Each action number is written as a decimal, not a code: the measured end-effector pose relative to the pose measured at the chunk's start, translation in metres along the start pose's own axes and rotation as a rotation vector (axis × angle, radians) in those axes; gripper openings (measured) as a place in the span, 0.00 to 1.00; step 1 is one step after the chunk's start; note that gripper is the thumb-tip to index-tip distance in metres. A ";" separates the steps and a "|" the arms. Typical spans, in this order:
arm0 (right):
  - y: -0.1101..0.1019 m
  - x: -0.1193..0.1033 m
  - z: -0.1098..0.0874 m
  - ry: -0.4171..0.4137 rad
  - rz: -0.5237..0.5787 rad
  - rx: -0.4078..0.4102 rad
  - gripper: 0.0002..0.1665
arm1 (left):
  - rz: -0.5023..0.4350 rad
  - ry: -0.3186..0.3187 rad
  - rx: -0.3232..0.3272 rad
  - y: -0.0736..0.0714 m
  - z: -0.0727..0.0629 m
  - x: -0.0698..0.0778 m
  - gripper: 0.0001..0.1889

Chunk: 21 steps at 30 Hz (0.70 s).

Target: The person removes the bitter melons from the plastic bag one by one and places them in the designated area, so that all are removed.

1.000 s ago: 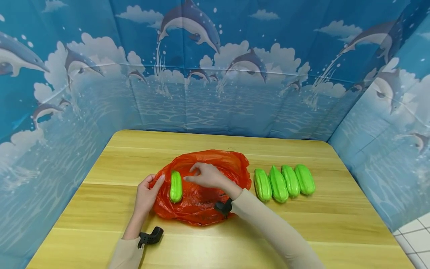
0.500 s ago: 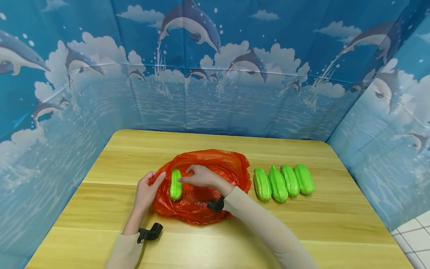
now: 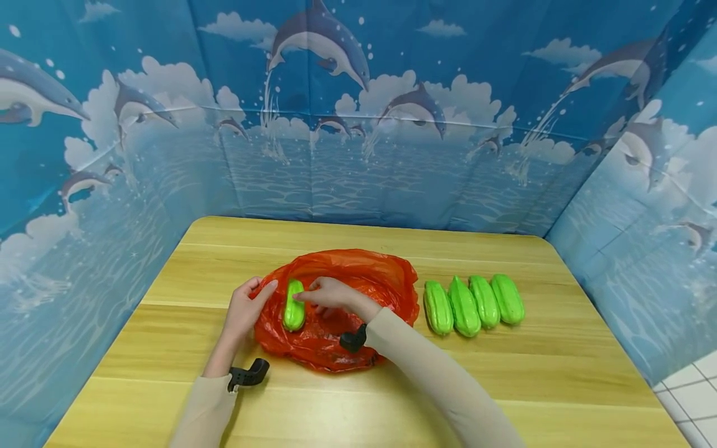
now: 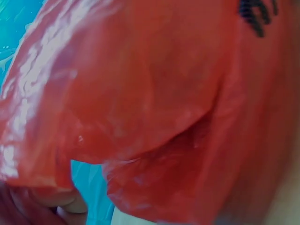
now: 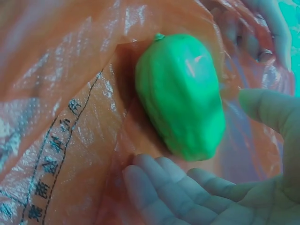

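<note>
A crumpled red plastic bag [image 3: 358,264] lies spread on the table. Inside its left part is a ribbed, bright green gourd-like piece [image 3: 293,308], long and rounded. My left hand [image 3: 244,311] pinches the bag's left rim between thumb and fingers. In the left wrist view, red plastic [image 4: 140,84] fills most of the picture and hides much of that hand. My right hand [image 3: 330,294] reaches over the bag, its thumb overlapping the green piece. In the right wrist view, the fingers [image 5: 159,187] and thumb spread around the green piece [image 5: 183,98] without visibly gripping it.
Several similar green pieces [image 3: 463,308] lie in a row right of the bag on the wooden table [image 3: 560,373]. A blue dolphin-print curtain [image 3: 347,168] surrounds the table's back and sides. Each wrist carries a black camera mount.
My right hand has moved left, closer to the green piece, so the thumb now overlaps it. My left hand has shifted slightly away from me with the rim; the piece moved slightly too.
</note>
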State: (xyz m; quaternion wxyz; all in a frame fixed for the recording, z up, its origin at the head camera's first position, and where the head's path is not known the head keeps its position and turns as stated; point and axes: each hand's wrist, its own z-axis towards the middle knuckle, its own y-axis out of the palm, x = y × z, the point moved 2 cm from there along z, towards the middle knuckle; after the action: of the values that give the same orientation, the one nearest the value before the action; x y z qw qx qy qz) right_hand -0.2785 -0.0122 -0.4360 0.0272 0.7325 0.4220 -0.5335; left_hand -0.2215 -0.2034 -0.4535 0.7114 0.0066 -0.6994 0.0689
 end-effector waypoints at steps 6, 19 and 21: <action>0.003 0.004 0.006 0.010 0.058 -0.015 0.35 | -0.050 -0.029 -0.076 0.000 0.004 0.004 0.21; 0.008 0.008 0.014 0.045 0.120 -0.043 0.34 | -0.063 -0.025 -0.119 -0.003 0.006 0.003 0.21; 0.009 0.009 0.015 0.046 0.120 -0.046 0.35 | -0.066 -0.037 -0.116 -0.002 0.002 0.012 0.20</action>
State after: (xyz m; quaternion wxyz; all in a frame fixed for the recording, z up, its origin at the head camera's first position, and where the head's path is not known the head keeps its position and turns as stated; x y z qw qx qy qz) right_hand -0.2834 -0.0202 -0.4534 0.0662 0.7678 0.3898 -0.5042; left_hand -0.2233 -0.2049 -0.4413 0.6996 -0.0102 -0.7145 0.0045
